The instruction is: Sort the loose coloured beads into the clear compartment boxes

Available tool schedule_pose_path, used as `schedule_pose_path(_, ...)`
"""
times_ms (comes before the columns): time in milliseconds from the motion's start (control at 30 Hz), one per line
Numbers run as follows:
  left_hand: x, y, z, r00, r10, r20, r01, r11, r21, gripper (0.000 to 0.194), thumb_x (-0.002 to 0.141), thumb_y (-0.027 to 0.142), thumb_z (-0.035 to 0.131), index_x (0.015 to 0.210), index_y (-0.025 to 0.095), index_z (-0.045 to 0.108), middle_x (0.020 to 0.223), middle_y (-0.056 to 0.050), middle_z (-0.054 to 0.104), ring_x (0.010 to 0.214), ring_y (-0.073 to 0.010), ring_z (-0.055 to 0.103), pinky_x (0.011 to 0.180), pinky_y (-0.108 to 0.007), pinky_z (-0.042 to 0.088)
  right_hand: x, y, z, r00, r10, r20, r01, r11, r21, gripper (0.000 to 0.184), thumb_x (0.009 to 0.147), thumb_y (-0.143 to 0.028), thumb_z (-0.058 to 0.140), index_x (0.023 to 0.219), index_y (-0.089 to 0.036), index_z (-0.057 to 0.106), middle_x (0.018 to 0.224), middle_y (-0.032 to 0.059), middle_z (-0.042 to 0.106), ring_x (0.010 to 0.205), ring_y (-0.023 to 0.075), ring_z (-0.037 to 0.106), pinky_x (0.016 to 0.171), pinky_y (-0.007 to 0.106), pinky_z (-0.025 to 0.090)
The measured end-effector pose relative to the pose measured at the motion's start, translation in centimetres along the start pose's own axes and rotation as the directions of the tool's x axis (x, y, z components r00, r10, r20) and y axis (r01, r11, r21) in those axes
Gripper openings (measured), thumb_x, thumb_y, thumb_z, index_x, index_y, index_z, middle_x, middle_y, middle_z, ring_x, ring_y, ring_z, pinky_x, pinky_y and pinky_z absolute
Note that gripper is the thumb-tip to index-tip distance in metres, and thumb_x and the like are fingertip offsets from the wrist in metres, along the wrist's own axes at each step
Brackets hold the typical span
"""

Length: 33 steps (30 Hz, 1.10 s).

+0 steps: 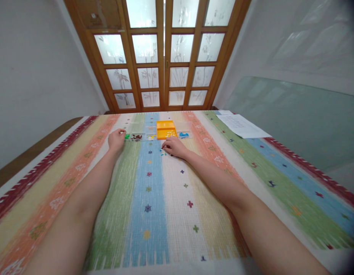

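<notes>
My left hand [116,139] is at the left end of a row of clear plastic boxes, its fingertips pinched together beside the small green pieces [127,136]. Whatever it may hold is too small to make out. My right hand [174,147] rests low over the cloth in front of the yellow tray [166,125], fingers curled together. Small blue and white pieces [163,152] lie at its fingertips and are partly covered by them. Between the hands, the boxes hold brown pieces [136,137] and yellow pieces [152,136]. Blue pieces [184,135] lie in a box right of the tray.
A striped tablecloth [150,191] covers the table. Printed paper sheets [242,126] lie at the far right. Beyond the table's far edge stand wooden doors with glass panes [164,57]. A pale glass panel [294,114] leans along the right wall.
</notes>
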State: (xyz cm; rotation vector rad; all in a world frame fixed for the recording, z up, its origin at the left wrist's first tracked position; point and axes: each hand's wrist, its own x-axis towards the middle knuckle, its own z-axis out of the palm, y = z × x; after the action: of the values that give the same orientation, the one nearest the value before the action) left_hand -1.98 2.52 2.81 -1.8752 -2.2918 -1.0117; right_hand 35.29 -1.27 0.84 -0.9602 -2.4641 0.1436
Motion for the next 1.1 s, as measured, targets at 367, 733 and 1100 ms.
schedule_pose_path(367, 0.9, -3.0, -0.4, 0.981, -0.193, -0.022, 0.193, 0.981, 0.019, 0.034, 0.096, 0.038, 0.056, 0.115, 0.024, 0.08, 0.091, -0.008, 0.075, 0.086, -0.0264, 0.068, 0.078, -0.034, 0.047, -0.1, -0.4, -0.4, 1.0, -0.007, 0.001, 0.007, 1.0, 0.007, 0.016, 0.1, -0.024, 0.065, 0.101, -0.023, 0.081, 0.096, 0.0074, 0.072, 0.1, 0.0234, 0.061, 0.092, 0.034, 0.04)
schedule_pose_path(733, 0.4, -3.1, -1.2, 0.969, -0.247, -0.02, 0.247, 0.968, 0.051, 0.028, 0.089, 0.033, 0.06, 0.108, 0.021, 0.078, 0.098, -0.012, 0.077, 0.093, -0.0291, 0.07, 0.079, -0.036, 0.051, -0.1, -0.3, -0.2, 1.0, -0.006, 0.002, 0.006, 1.0, 0.013, 0.016, 0.1, -0.024, 0.065, 0.101, -0.023, 0.081, 0.095, 0.0072, 0.073, 0.099, 0.0232, 0.061, 0.093, 0.034, 0.04)
schedule_pose_path(1100, 0.2, -2.8, -1.8, 0.965, -0.262, 0.02, 0.261, 0.964, 0.047, 0.026, 0.093, 0.035, 0.058, 0.105, 0.019, 0.075, 0.09, -0.009, 0.074, 0.089, -0.0268, 0.067, 0.08, -0.036, 0.047, -0.2, -0.3, -0.2, 1.0, -0.007, -0.004, 0.007, 1.0, 0.014, 0.016, 0.099, -0.024, 0.066, 0.102, -0.023, 0.081, 0.097, 0.0073, 0.074, 0.099, 0.0232, 0.061, 0.092, 0.034, 0.04)
